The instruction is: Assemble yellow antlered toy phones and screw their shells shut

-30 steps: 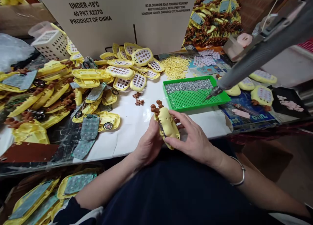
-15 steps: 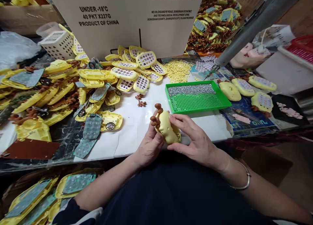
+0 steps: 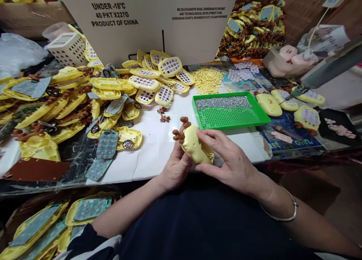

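Between my two hands is a yellow plastic toy shell (image 3: 195, 145) with brown antlers on its upper left end. My left hand (image 3: 177, 167) grips its left side, thumb on the rounded face. On the other side, my right hand (image 3: 226, 156) holds the edge between thumb and fingers, and an open inner part of the shell shows there. A loose brown antler piece (image 3: 163, 115) lies on the white sheet beyond my hands. The green tray (image 3: 233, 120), with many small metal screws in it, sits just past my right hand.
Yellow shells (image 3: 62, 105) with circuit boards crowd the left side. Shells with holed white faces (image 3: 171, 66) lean by the carton (image 3: 152, 30). Small yellow pieces (image 3: 206, 80) lie behind the tray. A hanging power screwdriver (image 3: 319, 73) is at right, over several finished-looking shells (image 3: 268, 104).
The toy shell has turned slightly in my hands, showing more of its open inner edge on the right. The hanging screwdriver has swung right and down.
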`<state>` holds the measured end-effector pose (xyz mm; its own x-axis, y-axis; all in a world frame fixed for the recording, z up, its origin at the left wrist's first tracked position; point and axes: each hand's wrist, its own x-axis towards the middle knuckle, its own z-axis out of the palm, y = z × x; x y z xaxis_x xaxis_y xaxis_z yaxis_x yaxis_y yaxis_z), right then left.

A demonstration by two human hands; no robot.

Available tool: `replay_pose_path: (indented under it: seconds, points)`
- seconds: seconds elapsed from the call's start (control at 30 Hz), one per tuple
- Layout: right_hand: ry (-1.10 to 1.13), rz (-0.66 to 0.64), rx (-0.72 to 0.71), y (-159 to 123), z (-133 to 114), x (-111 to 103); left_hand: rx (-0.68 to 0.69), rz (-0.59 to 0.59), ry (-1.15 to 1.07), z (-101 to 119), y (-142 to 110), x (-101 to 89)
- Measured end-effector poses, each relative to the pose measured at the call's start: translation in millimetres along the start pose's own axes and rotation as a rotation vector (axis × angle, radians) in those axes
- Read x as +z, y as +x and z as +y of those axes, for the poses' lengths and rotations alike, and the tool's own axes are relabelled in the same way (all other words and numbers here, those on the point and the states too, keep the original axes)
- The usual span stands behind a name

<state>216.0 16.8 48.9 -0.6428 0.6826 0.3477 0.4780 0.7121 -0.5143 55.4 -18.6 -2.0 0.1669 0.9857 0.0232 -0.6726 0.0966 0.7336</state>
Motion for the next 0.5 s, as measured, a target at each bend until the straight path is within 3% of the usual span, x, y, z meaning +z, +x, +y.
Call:
replay_pose_path:
  seconds: [0.13, 0.27, 0.4, 0.47, 0.5]
  points:
    - [-0.059, 0.029, -0.083, -1.9, 3.9, 4.7, 0.014, -0.039, 0.027, -1.1, -1.3, -2.1]
    - [-0.2, 0.162, -0.14, -2.9, -1.3, 18.1, 0.031, -0.045, 0.048, 0.4, -2.8, 1.5]
    - [-0.353, 0.273, -0.199, -2.0, -6.5, 28.4, 0.157, 0.121, 0.132, -0.2, -3.8, 3.7]
    - [-0.273, 0.274, -0.189, 0.8, -6.5, 25.5, 0.216, 0.189, 0.191, -0.7, -5.5, 1.5]
    - [-0.199, 0.28, -0.154, 3.0, -6.2, 22.1, 0.233, 0.17, 0.224, -0.7, -6.7, -0.3]
